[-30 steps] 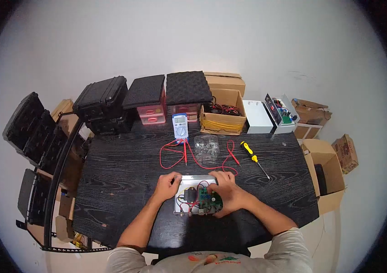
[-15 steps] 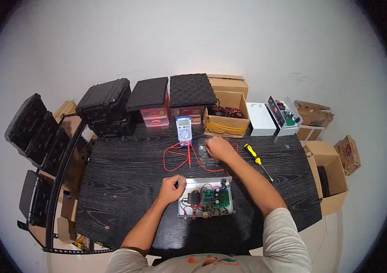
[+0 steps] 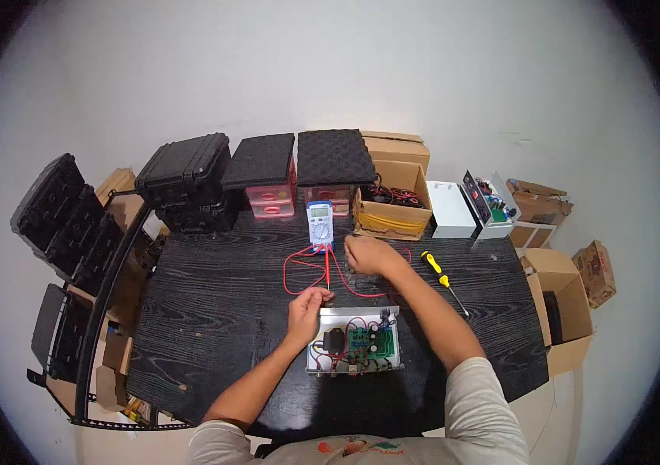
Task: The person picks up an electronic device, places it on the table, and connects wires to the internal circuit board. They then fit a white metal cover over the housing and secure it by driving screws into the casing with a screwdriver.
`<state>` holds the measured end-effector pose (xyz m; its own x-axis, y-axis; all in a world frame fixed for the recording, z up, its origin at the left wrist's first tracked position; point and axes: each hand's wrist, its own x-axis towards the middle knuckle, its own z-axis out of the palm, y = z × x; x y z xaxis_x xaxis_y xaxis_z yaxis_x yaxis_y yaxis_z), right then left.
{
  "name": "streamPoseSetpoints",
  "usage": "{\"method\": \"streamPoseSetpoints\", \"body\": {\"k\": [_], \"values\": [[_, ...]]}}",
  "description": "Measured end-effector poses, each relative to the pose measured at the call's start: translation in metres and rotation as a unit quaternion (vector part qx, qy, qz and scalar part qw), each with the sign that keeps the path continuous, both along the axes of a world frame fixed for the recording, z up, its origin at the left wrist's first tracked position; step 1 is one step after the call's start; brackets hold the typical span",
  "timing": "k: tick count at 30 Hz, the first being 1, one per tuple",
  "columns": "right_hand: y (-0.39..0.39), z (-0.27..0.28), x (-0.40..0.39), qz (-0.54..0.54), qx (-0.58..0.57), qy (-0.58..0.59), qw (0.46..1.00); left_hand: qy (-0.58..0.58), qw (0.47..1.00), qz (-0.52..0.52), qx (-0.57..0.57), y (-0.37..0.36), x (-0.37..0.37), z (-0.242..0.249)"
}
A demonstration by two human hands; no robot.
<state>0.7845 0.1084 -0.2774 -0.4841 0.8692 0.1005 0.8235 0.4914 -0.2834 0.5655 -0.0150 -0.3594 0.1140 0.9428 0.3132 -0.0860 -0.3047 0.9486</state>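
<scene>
An open metal enclosure (image 3: pixel 393 345) with a green circuit board (image 3: pixel 380 341), a dark transformer (image 3: pixel 334 340) and red and black wires lies in front of me. My left hand (image 3: pixel 307 314) is at its back left corner, fingertips drawn together beside the tip of a red test probe (image 3: pixel 328 271); whatever they hold is too small to name. Beyond the enclosure, my right hand (image 3: pixel 370 256) has its fingers curled downward over the table, next to the red lead. Its fingertips are mostly hidden. A blue and white multimeter (image 3: pixel 321 226) lies behind, its leads looped on the tabletop.
A yellow and black screwdriver (image 3: pixel 435 267) lies right of my right forearm. Along the back stand black cases (image 3: pixel 183 170), red drawer units (image 3: pixel 272 203), a cardboard box of cables (image 3: pixel 390 221), a white cover (image 3: pixel 452 209) and another open device (image 3: pixel 493 205).
My left hand has left the enclosure's edge and moved forward and right towards the probe tip. My right hand stays over nearly the same spot, its fingers more curled. The view has shifted slightly.
</scene>
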Motion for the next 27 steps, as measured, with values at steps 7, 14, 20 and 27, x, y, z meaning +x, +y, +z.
{"method": "streamPoseSetpoints", "body": {"k": [7,14,20,27], "values": [[-0.095,0.039,-0.034,0.19,-0.05,0.155,0.968,-0.062,0.998,0.025,0.022,-0.008,0.004,-0.005],[-0.066,0.04,-0.016,0.113,-0.082,0.268,0.953,-0.123,0.992,0.002,-0.043,0.0,-0.003,-0.02],[0.022,-0.014,0.007,-0.006,0.069,0.058,0.996,-0.235,0.962,-0.004,-0.138,0.008,-0.002,-0.019],[0.034,-0.045,-0.004,-0.053,0.071,-0.061,0.994,-0.251,0.956,-0.034,-0.15,0.01,-0.007,-0.023]]}}
